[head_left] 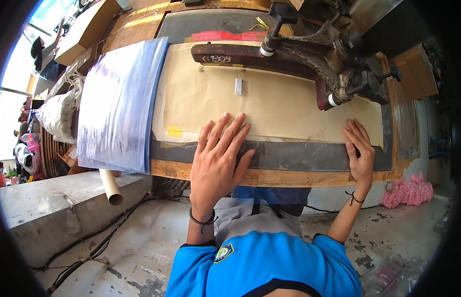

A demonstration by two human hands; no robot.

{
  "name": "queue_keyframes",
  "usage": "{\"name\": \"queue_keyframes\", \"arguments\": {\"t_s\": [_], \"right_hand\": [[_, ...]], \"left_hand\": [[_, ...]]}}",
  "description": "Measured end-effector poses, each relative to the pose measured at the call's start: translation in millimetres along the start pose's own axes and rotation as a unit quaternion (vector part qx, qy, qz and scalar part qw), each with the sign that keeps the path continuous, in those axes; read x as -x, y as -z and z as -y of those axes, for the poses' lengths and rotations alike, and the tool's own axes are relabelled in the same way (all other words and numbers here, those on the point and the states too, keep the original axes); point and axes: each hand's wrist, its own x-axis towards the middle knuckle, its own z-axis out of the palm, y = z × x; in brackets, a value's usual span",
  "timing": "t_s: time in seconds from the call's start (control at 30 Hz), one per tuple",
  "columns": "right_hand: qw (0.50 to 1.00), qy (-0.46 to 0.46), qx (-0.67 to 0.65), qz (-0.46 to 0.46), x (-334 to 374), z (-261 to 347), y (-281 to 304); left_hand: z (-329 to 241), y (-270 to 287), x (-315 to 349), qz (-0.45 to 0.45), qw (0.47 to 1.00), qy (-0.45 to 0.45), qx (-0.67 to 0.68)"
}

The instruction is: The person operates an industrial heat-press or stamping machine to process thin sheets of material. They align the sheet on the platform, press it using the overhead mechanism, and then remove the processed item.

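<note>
My left hand (215, 153) lies flat, palm down and fingers spread, over the front edge of a tan paper sheet (290, 114) and the dark grey mat (290, 157) under it. At the sheet's right front corner rests my right hand (360, 153), its fingers extended and slightly bent, with no held object visible. A clear, bluish plastic film (270, 194) hangs below the table's front edge between my arms. Ahead of my left fingertips, a small pale metal-looking block (239, 86) sits on the tan sheet.
Over the sheet's far side reaches a dark metal press arm (240, 54) with black knobs. Stacked clear plastic sheets (119, 109) lie at left, above a cardboard tube (110, 187). A bundle of pink string (408, 190) is at right. Another person (45, 57) is far left.
</note>
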Motion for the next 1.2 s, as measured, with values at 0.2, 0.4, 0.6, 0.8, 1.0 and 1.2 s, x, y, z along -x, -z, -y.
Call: {"name": "queue_keyframes", "arguments": {"t_s": [0.2,0.4,0.6,0.8,1.0,1.2], "right_hand": [[1.0,0.002,0.002,-0.002,0.9,-1.7,-1.2],[1.0,0.006,0.002,-0.002,0.7,-1.8,-0.3],[1.0,0.012,0.002,-0.008,1.3,-5.1,-0.1],[1.0,0.007,-0.011,-0.018,-1.1,0.9,0.5],[0.999,0.003,-0.025,-0.035,4.0,-2.7,0.6],[0.997,-0.006,-0.057,-0.055,6.3,-4.4,1.1]], "left_hand": [[0.1,-2.6,-0.2,-0.01,1.0,0.008,0.012],[-0.8,-3.5,-0.7,-0.02,1.0,0.013,0.015],[0.9,-5.8,-1.0,-0.013,1.0,0.004,-0.003],[-0.8,-4.3,-1.3,-0.025,1.0,0.004,-0.001],[-1.8,-7.0,1.5,-0.078,0.996,0.011,0.04],[-2.8,-7.8,7.8,-0.086,0.993,0.058,0.05]]}}
